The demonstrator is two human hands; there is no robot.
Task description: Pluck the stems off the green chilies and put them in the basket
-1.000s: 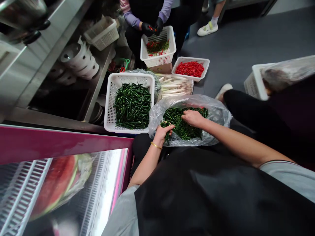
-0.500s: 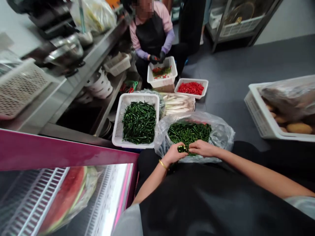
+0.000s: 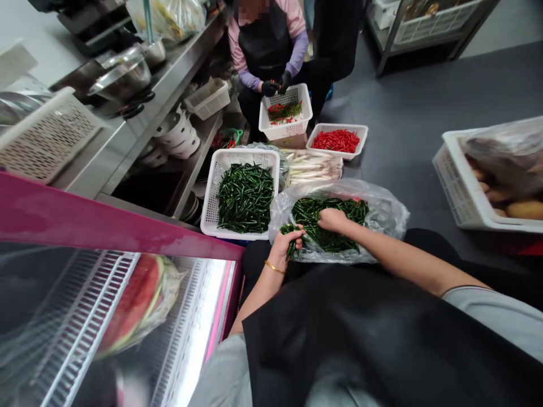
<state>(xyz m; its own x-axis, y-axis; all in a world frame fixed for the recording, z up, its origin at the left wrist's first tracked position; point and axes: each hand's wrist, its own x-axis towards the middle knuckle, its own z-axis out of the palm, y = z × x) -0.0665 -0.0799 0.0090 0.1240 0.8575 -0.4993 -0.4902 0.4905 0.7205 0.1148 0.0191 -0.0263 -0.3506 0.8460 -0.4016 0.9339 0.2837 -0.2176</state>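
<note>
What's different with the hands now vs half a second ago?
Hands have separated: left hand moved left, right hand forward over the green chillies in the plastic bag. Can't tell whether the right took or released anything. Unchanged: left grips a green chilli bunch; white crate sits beside the bag.

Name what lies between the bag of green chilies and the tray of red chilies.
Long pale stalks lie between the bag and the red-chili tray, in the head view.
</note>
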